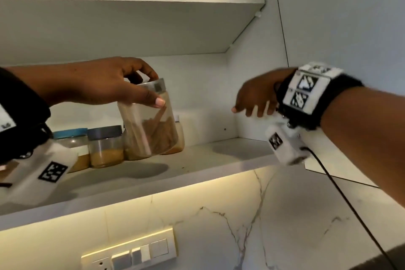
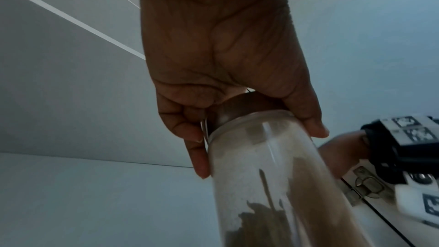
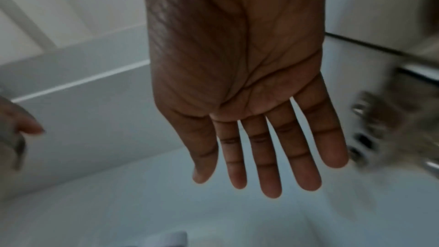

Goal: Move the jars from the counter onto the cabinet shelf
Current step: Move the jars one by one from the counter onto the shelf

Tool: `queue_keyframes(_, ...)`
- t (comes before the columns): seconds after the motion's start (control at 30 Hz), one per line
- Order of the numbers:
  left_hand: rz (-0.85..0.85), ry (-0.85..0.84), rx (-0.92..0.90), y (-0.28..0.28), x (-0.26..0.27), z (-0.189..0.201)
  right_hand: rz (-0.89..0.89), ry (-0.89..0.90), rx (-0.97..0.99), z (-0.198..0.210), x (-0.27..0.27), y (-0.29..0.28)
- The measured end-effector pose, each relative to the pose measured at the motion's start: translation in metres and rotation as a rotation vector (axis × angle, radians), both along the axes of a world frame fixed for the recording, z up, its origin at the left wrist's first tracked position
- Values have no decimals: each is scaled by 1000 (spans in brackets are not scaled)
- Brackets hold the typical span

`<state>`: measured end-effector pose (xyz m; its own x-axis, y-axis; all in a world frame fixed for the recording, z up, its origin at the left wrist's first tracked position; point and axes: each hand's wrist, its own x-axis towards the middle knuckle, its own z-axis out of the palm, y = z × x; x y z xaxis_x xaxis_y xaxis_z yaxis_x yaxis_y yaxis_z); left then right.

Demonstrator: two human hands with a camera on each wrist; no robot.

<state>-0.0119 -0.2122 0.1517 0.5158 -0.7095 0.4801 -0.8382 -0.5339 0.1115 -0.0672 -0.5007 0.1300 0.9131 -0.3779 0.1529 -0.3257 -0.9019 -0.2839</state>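
My left hand grips a tall clear jar by its silver lid, fingers and thumb curled round the top. The jar holds brown sticks and hangs tilted just above the lower cabinet shelf. The left wrist view shows the same jar under my left hand. On the shelf behind it stand a blue-lidded jar, a grey-lidded jar and another jar, partly hidden. My right hand hovers empty over the shelf's right end; its fingers are straight and spread.
An upper shelf spans the cabinet above. The cabinet's right wall and open door stand close by my right hand. Below the shelf is a lit marble backsplash with a switch panel. A hinge shows at the door.
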Motion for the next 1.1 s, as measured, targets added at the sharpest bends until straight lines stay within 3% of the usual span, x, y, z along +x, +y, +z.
queue_keyframes(0.17, -14, -7, 27, -37, 14, 11, -2, -63, -81, 34, 17, -1)
queue_keyframes(0.33, 69, 6, 99, -78, 27, 15, -92, 50, -177, 8, 50, -29)
queue_keyframes(0.5, 143, 35, 185, -120, 47, 17, -103, -145, -198, 1, 55, -46)
queue_keyframes(0.67, 176, 118, 221, -161, 73, 3, 30, -273, -227, 7, 48, -49)
queue_keyframes(0.9, 234, 86, 282, -185, 104, -11, -21, -239, -257, 10, 51, -44)
queue_keyframes(1.0, 274, 76, 328, -185, 111, -12, -55, -101, -250, 11, 51, -40)
queue_keyframes(1.1, 275, 27, 361, -183, 113, -12, -56, -84, -198, 14, 53, -39)
